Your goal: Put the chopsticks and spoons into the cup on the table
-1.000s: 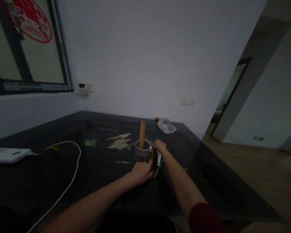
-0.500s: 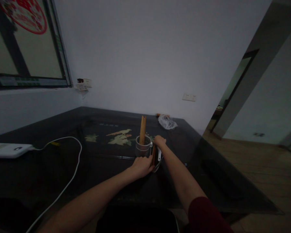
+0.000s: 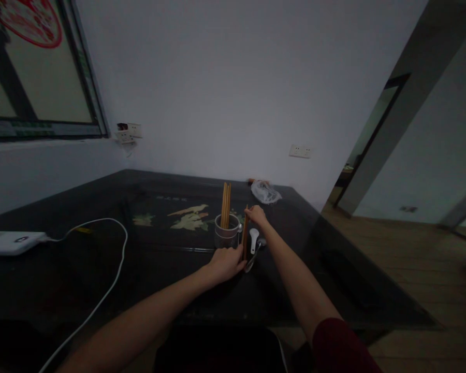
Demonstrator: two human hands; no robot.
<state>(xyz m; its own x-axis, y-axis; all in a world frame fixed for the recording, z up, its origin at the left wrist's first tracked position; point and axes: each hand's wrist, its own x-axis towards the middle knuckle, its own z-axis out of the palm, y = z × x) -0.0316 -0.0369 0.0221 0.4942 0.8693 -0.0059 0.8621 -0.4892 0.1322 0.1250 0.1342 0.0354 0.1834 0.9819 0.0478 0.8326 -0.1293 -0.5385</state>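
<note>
My left hand (image 3: 228,261) is closed around the lower end of a few wooden chopsticks (image 3: 246,235), close to the front of a grey metal cup (image 3: 226,239). Pinched in the fingers of my right hand (image 3: 256,214) is the upper end of the same chopsticks. Their exact number is hard to make out. Several more chopsticks (image 3: 226,204) stand upright in the cup. Just right of the held ones lies a white spoon (image 3: 253,241), with a metal spoon (image 3: 249,266) beside it, partly behind my left fingertips.
The dark table (image 3: 147,290) has a painted bird and flowers. A crumpled clear plastic bag (image 3: 265,192) lies near the wall. At the left, a white power bank (image 3: 13,243) trails a white cable (image 3: 123,259). A dark flat object (image 3: 351,277) rests at the right.
My right hand has risen slightly away from the white spoon, so the spoon and the chopsticks' upper part show more. My left hand has stayed at the lower end. The view has shifted a little.
</note>
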